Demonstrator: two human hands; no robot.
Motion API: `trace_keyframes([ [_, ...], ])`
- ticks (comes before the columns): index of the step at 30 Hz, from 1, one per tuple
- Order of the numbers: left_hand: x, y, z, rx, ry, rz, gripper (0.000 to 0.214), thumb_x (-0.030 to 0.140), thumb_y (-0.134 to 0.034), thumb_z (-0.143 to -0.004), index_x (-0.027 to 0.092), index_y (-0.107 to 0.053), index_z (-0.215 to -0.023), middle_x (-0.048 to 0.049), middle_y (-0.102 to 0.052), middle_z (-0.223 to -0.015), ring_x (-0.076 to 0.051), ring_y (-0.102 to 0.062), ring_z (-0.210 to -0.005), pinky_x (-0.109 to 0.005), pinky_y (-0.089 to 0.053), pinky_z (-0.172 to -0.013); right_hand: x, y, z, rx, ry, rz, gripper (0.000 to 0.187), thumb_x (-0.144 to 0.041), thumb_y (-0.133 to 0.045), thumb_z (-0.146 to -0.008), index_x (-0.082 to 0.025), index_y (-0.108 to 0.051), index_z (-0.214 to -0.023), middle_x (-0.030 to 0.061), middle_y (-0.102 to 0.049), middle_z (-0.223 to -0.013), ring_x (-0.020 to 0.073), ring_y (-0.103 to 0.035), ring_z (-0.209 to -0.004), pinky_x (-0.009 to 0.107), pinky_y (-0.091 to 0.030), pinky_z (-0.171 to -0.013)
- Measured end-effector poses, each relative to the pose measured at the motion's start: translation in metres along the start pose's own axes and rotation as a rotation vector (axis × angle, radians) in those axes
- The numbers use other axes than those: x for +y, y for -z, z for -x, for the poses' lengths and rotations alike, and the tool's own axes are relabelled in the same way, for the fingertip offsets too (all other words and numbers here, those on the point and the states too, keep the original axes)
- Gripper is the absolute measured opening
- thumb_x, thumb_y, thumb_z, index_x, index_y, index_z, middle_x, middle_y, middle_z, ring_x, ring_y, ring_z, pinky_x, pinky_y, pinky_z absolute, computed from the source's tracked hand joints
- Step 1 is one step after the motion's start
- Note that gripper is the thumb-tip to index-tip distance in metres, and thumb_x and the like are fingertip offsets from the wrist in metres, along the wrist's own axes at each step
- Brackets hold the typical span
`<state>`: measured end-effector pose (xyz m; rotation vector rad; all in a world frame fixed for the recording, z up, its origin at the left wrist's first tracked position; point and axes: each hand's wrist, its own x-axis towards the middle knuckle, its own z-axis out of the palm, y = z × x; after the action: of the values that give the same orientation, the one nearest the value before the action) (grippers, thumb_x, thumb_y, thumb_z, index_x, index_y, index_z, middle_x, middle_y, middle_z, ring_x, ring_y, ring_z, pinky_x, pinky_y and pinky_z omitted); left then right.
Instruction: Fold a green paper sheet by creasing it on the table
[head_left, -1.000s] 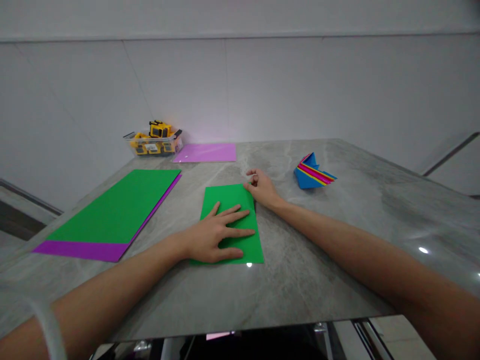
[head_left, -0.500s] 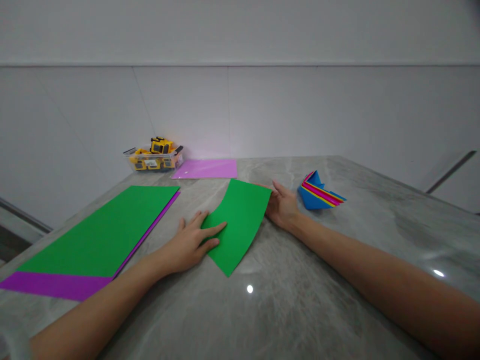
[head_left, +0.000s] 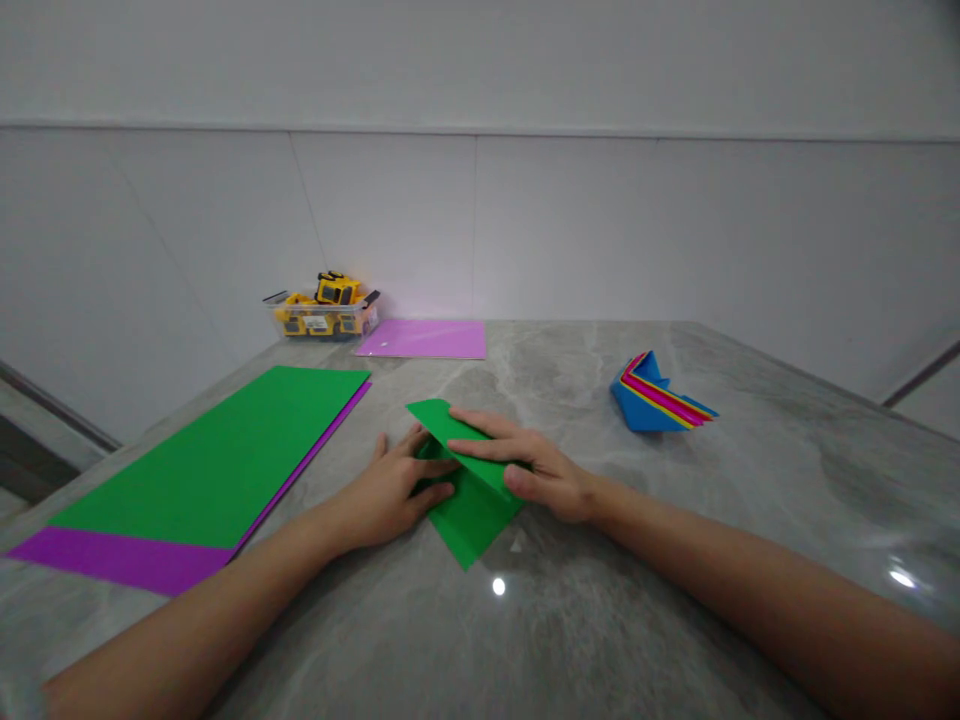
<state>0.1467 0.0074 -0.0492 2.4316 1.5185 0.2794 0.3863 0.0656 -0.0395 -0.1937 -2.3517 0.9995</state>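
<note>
A small green sheet of paper [head_left: 468, 522] lies in the middle of the table, its far right part bent over towards the left and nearer side. My left hand [head_left: 397, 488] rests at its left edge, fingers spread; some fingertips reach under the raised flap and are partly hidden. On top of the flap lies my right hand [head_left: 544, 470], its fingers stretched out flat and pointing left. Neither hand is closed round the paper.
To the left lie a large green sheet [head_left: 210, 455] and a purple sheet [head_left: 124, 562] beneath it. A pink sheet [head_left: 427, 338] and a clear box [head_left: 322, 322] of yellow toy vehicles stand at the back. A folded blue paper piece [head_left: 649, 405] with coloured stripes sits right.
My right hand has moved left and nearer, folding the far right part of the small green sheet over. My left hand stays at the sheet's left side. The view has shifted slightly.
</note>
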Motion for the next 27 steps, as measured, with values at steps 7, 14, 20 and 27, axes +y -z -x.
trace_keyframes([
  [7, -0.005, -0.002, -0.006, 0.163, 0.059, 0.126, 0.028, 0.031, -0.058, -0.086, 0.026, -0.074, -0.109, -0.0060, -0.062, -0.134, -0.030, -0.054, -0.124, -0.046, -0.038, -0.110, -0.002, -0.002, -0.001, -0.075, 0.044, 0.157, 0.051, -0.049, -0.051, -0.092, -0.032, -0.053, -0.139, 0.0034, -0.028, -0.159, 0.0282, -0.023, -0.146, 0.049, -0.014, -0.118],
  [14, -0.003, 0.004, -0.006, 0.395, 0.217, 0.280, 0.028, 0.022, -0.047, -0.085, 0.018, -0.075, -0.086, -0.0085, -0.071, -0.110, -0.026, -0.064, -0.104, -0.036, -0.048, -0.093, 0.003, -0.002, 0.001, -0.035, 0.043, 0.195, 0.051, -0.048, -0.051, -0.092, -0.027, -0.055, -0.138, 0.0067, -0.030, -0.157, 0.0273, -0.027, -0.145, 0.046, -0.016, -0.118],
  [20, 0.013, 0.004, -0.003, 0.500, 0.277, 0.669, 0.033, 0.037, -0.052, -0.087, 0.017, -0.064, -0.063, 0.0009, -0.061, -0.060, -0.017, -0.056, -0.062, -0.025, -0.043, -0.060, 0.002, -0.006, 0.000, -0.034, 0.047, 0.266, 0.052, -0.044, -0.053, -0.092, -0.030, -0.049, -0.142, 0.0040, -0.024, -0.160, 0.0275, -0.021, -0.147, 0.048, -0.015, -0.119],
  [27, 0.017, -0.007, -0.005, 0.457, 0.273, 1.502, 0.023, 0.037, -0.071, -0.076, 0.014, -0.072, -0.078, -0.0037, -0.072, -0.076, -0.017, -0.066, -0.073, -0.027, -0.053, -0.073, -0.002, -0.011, -0.001, -0.058, 0.099, 0.313, 0.054, -0.042, -0.052, -0.094, -0.026, -0.045, -0.145, 0.0068, -0.018, -0.161, 0.0260, -0.013, -0.149, 0.049, -0.013, -0.119],
])
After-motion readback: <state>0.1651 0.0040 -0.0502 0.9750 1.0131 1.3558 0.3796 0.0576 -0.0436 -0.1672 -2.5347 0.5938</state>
